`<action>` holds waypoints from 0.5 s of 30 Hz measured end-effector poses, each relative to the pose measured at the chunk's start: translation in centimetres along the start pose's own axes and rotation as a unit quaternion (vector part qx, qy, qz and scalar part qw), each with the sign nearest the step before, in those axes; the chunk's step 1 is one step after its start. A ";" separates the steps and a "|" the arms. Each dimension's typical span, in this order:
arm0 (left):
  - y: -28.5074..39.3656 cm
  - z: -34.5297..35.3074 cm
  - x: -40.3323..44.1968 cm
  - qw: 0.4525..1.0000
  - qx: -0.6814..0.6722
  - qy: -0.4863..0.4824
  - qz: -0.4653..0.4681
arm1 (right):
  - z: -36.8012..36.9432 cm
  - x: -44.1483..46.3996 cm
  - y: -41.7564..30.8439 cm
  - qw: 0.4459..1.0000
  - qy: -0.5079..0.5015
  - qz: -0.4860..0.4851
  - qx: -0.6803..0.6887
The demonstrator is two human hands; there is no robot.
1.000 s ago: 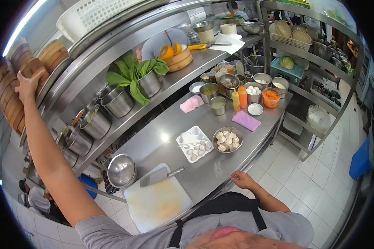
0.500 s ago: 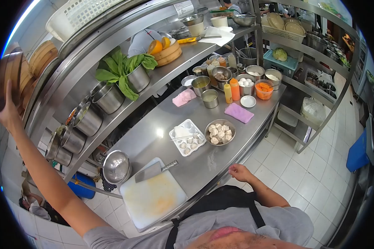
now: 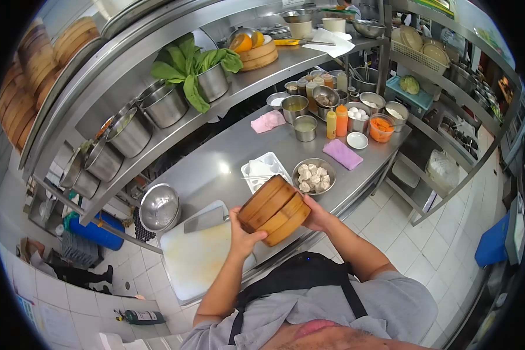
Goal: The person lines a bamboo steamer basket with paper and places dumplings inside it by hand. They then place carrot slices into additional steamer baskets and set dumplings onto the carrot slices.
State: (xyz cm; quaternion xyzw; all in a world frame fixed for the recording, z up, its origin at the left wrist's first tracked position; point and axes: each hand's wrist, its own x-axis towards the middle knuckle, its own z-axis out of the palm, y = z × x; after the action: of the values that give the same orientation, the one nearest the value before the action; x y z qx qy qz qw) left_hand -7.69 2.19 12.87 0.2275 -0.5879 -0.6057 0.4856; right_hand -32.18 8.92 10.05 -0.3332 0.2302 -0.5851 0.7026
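A round bamboo steamer (image 3: 274, 211), two stacked tiers tilted on their side, is held between my hands above the table's front edge. My left hand (image 3: 244, 234) grips its left side, thumb along the lower rim. On its right side, my right hand (image 3: 318, 214) holds the wall, fingers partly hidden. Behind the steamer lies a white compartment tray (image 3: 262, 166), partly covered by it. Just right of that stands a metal bowl of white dumplings (image 3: 314, 176). To the left, a white cutting board (image 3: 195, 262) carries a cleaver (image 3: 206, 219).
Stacked bamboo steamers (image 3: 38, 64) stand on the upper left shelf. Metal pots and leafy greens (image 3: 186, 67) line the shelf behind. An empty metal bowl (image 3: 160, 207) is at the table's left, with sauce bottles (image 3: 341, 119) and a purple cloth (image 3: 342, 154) at the back right.
My left hand has come down from the upper left shelf with a bamboo steamer. My right hand has moved in and taken hold of its other side.
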 end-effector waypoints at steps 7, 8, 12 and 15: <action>-5.4 -3.3 -0.8 0.981 0.015 0.134 -0.143 | -4.8 -3.4 5.6 0.994 0.017 0.081 0.076; -6.6 -4.6 -1.3 0.977 0.170 0.124 -0.046 | -5.5 -3.8 5.9 0.994 0.014 0.083 0.076; -2.7 -2.7 -2.9 0.932 0.325 0.145 0.069 | -6.6 -5.0 6.1 0.928 0.130 -0.056 -0.343; -3.7 -2.0 -5.0 0.893 0.432 0.124 0.031 | -6.2 -6.3 5.9 0.695 0.172 -0.169 -0.677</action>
State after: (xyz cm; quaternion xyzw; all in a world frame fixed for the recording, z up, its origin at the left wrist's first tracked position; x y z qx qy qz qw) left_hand -5.04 4.87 7.52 0.4699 -0.7331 -0.2433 0.4273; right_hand -33.98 14.39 1.13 -0.6457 0.6211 -0.4266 0.1241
